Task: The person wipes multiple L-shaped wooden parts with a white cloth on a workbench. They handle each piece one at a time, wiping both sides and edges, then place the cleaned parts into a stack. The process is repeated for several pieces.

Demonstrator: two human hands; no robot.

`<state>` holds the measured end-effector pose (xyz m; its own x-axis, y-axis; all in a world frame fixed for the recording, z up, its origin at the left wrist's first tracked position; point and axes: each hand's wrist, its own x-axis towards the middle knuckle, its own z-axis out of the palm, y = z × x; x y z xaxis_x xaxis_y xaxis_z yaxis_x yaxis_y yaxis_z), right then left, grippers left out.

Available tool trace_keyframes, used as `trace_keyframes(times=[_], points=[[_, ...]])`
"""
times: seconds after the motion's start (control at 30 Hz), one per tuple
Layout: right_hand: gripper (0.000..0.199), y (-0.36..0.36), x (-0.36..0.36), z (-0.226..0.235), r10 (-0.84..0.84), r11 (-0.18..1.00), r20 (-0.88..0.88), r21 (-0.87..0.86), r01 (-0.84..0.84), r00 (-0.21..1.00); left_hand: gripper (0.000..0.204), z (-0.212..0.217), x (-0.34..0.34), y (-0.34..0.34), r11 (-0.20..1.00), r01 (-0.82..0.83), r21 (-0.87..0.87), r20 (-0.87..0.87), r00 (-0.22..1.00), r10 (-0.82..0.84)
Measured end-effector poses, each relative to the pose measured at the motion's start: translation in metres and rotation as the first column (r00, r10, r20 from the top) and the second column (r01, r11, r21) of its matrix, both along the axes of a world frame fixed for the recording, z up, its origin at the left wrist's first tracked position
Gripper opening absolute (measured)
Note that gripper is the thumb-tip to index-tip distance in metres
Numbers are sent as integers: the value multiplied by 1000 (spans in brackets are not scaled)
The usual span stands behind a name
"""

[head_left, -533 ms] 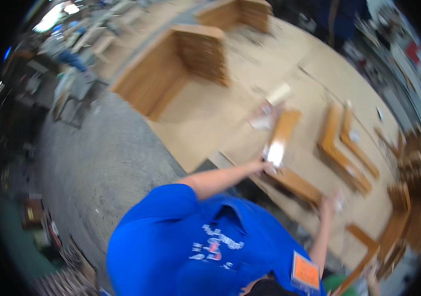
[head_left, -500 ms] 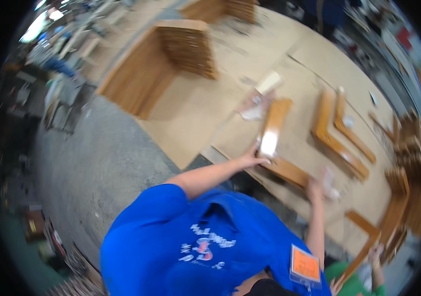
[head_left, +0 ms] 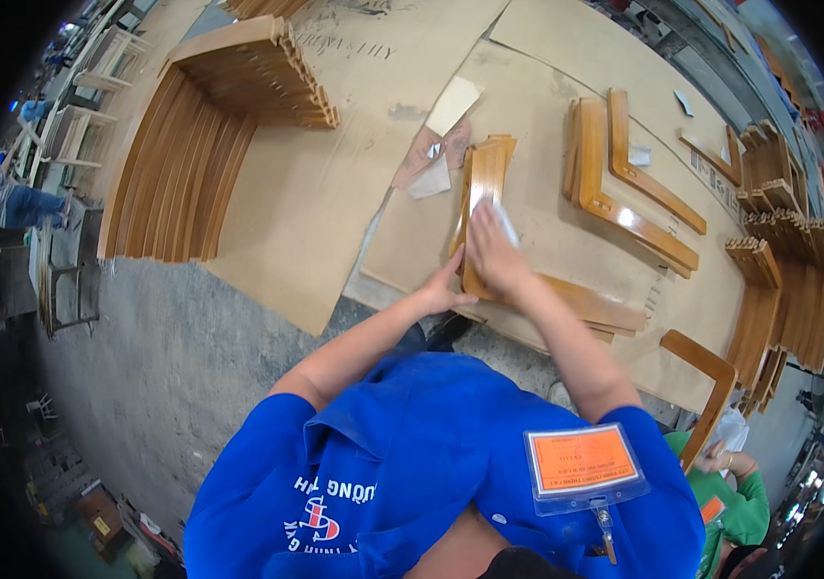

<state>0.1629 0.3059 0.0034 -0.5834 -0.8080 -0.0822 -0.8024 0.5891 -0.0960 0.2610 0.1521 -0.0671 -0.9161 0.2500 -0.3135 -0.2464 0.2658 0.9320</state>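
Worktop w/ brown sheeting; L-shaped wood pc at near edge; L hand grips its corner, thumb + fingers apart; R hand presses white pad on it; stacked pcs at L

Counter: topped with brown sheeting. At its left, a stack of L-shaped wooden parts; further stacks at far right. Floor: grey, stained. Upper left: pale wooden furniture, with a person in blue trousers nearby. Lower right: a co-worker in green, one hand near an L-shaped part. Lower left: brown box; items around it too dark to identify.
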Motion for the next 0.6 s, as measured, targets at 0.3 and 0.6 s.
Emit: trace_keyframes(times=[0.3, 0.6], points=[[57, -59, -29, -35, -414, 766, 161, -471, 438, 896, 82, 17, -30, -53, 934, 268, 238, 385, 856, -344], [62, -47, 78, -11, -506, 763, 281, -296, 575, 815, 46, 3, -140, -91, 961, -256, 102, 325, 922, 211]])
